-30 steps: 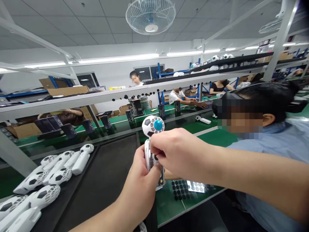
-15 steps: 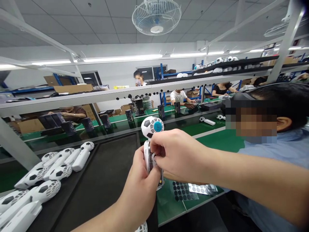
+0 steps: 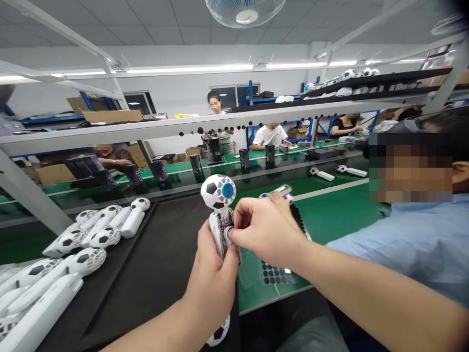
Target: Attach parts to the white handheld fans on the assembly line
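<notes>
Gripping a soccer-ball fan (image 3: 219,191) in the left hand (image 3: 214,278), right fingers (image 3: 249,226) pinching it, green workbench (image 3: 330,220), factory room (image 3: 183,93)

Free room is extending across the black mat (image 3: 164,274) between the white football-shaped fans (image 3: 132,224) at lower left and the left hand (image 3: 212,278), and across the green surface (image 3: 330,215) right of the held fan (image 3: 219,191). A co-worker's blue shirt (image 3: 399,249) is obstructing the right edge, and a white shelf rail (image 3: 110,132) is crossing above.
</notes>
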Available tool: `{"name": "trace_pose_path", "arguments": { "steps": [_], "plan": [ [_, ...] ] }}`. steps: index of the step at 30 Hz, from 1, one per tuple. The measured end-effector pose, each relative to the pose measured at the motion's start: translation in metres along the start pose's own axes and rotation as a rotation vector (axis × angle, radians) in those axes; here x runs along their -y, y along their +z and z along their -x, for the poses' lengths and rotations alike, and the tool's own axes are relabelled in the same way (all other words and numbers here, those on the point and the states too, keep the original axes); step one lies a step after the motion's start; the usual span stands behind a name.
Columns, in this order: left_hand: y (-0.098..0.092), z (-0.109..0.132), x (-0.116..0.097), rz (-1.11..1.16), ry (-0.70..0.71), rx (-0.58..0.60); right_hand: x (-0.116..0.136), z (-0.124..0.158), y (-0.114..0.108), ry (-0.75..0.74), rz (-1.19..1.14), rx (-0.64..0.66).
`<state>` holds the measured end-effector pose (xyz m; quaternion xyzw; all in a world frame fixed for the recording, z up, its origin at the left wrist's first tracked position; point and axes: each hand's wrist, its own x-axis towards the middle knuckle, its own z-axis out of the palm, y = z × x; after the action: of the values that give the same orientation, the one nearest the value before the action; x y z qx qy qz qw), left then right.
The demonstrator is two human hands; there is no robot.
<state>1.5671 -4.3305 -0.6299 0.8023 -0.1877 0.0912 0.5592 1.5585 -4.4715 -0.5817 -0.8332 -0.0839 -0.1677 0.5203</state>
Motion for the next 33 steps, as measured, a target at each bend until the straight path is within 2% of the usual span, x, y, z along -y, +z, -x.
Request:
{"name": "trace_pose_path", "arguments": {
  "steps": [4,8,10,15,26,30,33],
  "plan": [
    [0.000,0.006,0.003,0.113,-0.072,0.001,-0.012,0.007,0.015,-0.001,-0.078,-0.033],
    [-0.005,0.015,-0.008,0.509,-0.359,0.060,-0.017,0.018,0.016,0.119,-0.523,0.012],
    [-0.009,0.021,-0.016,0.667,-0.454,0.095,-0.016,0.026,0.013,0.173,-0.698,0.051],
    [-0.012,0.031,-0.026,0.797,-0.508,0.055,-0.015,0.041,0.007,0.160,-0.724,0.067],
    [-0.007,0.029,-0.020,0.723,-0.532,0.063,-0.018,0.051,0.012,0.172,-0.663,0.120],
    [0.003,0.022,-0.013,0.617,-0.510,0.098,-0.035,0.044,0.014,0.239,-0.631,-0.023],
    [0.015,0.009,0.000,0.471,-0.461,0.204,-0.057,0.030,0.018,0.262,-0.624,0.037]
  ]
}}
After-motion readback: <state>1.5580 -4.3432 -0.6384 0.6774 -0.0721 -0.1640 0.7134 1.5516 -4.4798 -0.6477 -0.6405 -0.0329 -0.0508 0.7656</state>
